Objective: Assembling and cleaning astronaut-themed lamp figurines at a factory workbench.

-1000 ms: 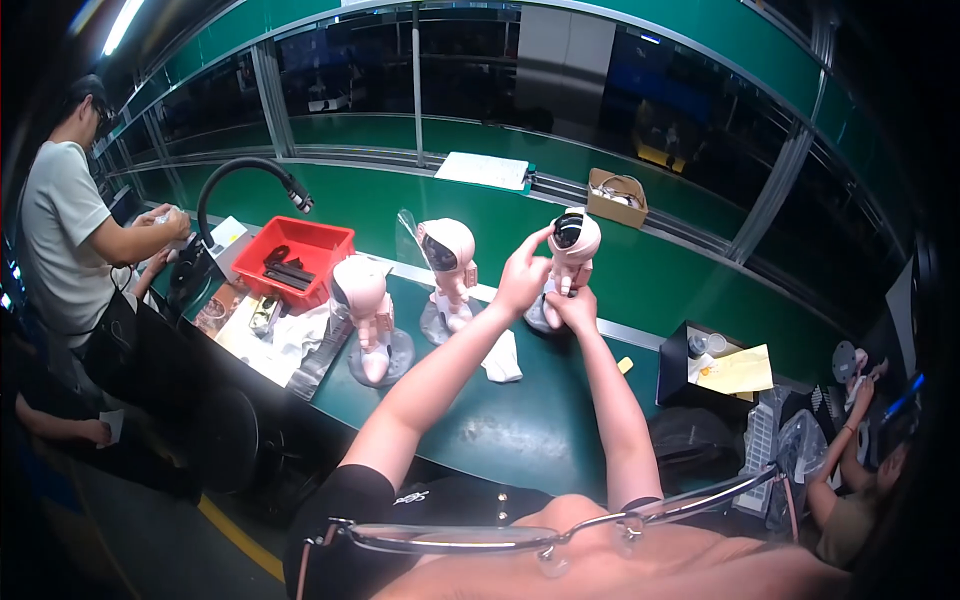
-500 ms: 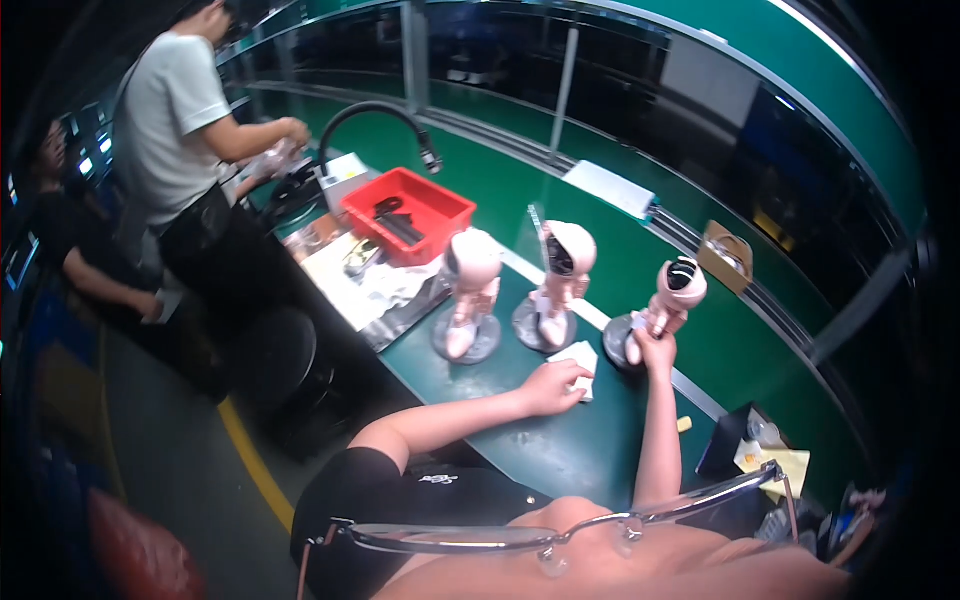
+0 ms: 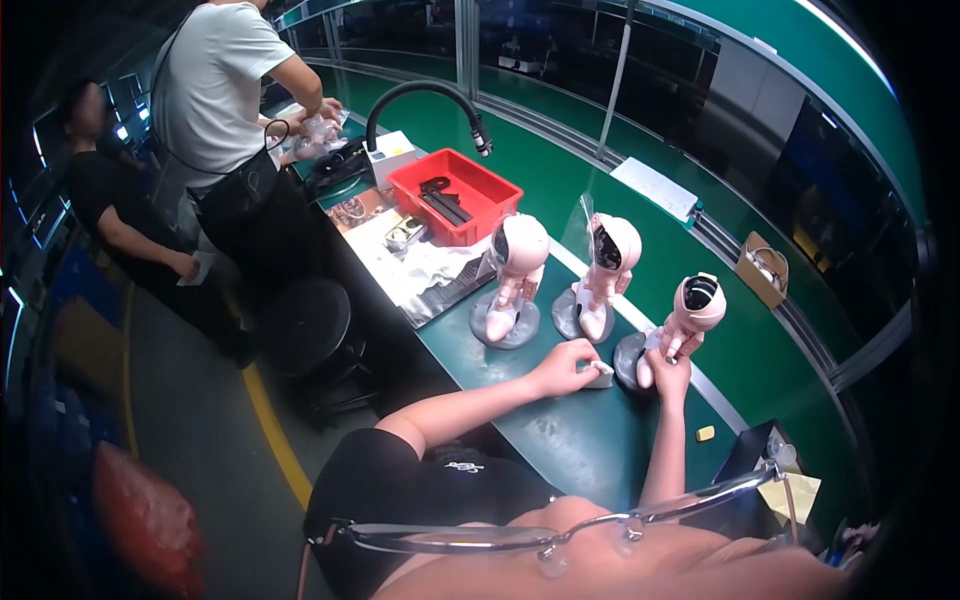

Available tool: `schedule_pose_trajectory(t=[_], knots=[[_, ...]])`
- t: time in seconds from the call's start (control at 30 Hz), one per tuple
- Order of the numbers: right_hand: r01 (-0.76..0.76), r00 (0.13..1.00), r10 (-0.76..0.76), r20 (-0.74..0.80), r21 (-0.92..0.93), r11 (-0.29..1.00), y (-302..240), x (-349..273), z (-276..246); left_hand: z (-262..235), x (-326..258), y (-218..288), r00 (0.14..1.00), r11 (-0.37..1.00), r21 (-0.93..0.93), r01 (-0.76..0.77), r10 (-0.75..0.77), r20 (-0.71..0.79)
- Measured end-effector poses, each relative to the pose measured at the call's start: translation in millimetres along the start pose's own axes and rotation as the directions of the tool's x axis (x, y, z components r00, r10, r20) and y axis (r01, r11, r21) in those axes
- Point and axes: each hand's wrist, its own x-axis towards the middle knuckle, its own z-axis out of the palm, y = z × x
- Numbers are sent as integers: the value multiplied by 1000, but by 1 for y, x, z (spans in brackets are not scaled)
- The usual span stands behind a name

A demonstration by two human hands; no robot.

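My right hand (image 3: pixel 670 374) is closed round the lower body of a pale pink astronaut figurine (image 3: pixel 697 308), which tilts on its round grey base (image 3: pixel 630 362). Just left of that base, my left hand (image 3: pixel 566 369) pinches a folded white cloth (image 3: pixel 602 376) at the green tabletop. Whether the cloth touches the base I cannot tell. Two similar figurines stand beyond my hands: a left one (image 3: pixel 521 250) and a middle one (image 3: pixel 612 245), both upright on grey bases. Clear plastic film sticks up beside the middle figurine's head.
A red bin (image 3: pixel 470 195) with black parts sits further back, near a black gooseneck arm (image 3: pixel 425 86). A small yellow block (image 3: pixel 706 433) and a dark box (image 3: pixel 745 450) lie at the right. At the left are a stool (image 3: pixel 305 325) and two people (image 3: pixel 225 80).
The view has shifted, so the bench sits further right in it. My left hand has drawn the cloth up into a pinch, close to the held figurine's base. My right hand keeps its grip.
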Motion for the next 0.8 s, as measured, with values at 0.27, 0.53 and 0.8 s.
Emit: schedule_pose_trajectory(t=[0.27,0.53,0.8], knots=[[88,995,-98,-24,-250,964,16,-22,-6,14,-4,3,973,959,-220,180,-140,185],[-160,863,-103,495,461,873,13,-83,-41,43,11,28,879,498,-725,476,-307,365],[-220,975,46,219,896,385,10,-127,-81,73,10,29,901,960,-279,-16,135,412]])
